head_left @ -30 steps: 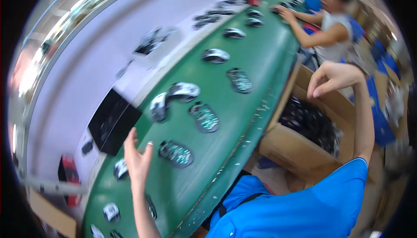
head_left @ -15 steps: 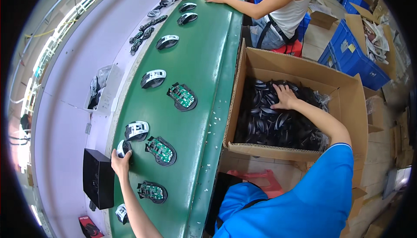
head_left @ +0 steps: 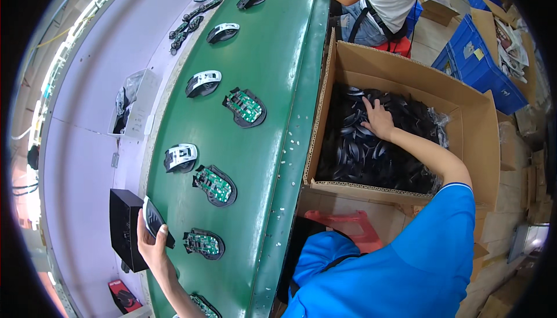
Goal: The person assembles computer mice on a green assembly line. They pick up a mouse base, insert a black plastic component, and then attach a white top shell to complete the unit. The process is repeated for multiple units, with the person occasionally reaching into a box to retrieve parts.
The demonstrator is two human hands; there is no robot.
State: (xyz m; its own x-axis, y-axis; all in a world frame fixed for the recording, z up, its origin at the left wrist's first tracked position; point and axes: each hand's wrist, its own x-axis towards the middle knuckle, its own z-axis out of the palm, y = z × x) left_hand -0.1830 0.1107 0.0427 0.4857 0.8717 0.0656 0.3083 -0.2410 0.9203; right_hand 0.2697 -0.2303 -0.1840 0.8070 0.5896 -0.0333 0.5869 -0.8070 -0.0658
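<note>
A black-and-white computer mouse top shell (head_left: 153, 218) is gripped in my left hand (head_left: 152, 248), tilted on its side at the belt's left edge. My right hand (head_left: 380, 122) reaches into a large cardboard box (head_left: 400, 70) with its fingers spread. It rests on or just over a heap of glossy black curved plastic pieces (head_left: 362, 153); contact is hard to tell. Between my arms, the green belt (head_left: 255, 190) carries mouse bases with exposed green circuit boards (head_left: 214, 185), and another white-and-black mouse shell (head_left: 181, 158) beside them.
A black open box (head_left: 125, 231) stands left of my left hand. A white bin (head_left: 136, 106) sits on the left ledge. Beyond the cardboard box a co-worker (head_left: 383, 5) sits at the belt. Blue crates (head_left: 476, 66) stand at the far right.
My left hand has lifted the mouse shell off the belt and turned it up on its side. My right hand stays in the box, fingers spread. The co-worker's hands have left the view.
</note>
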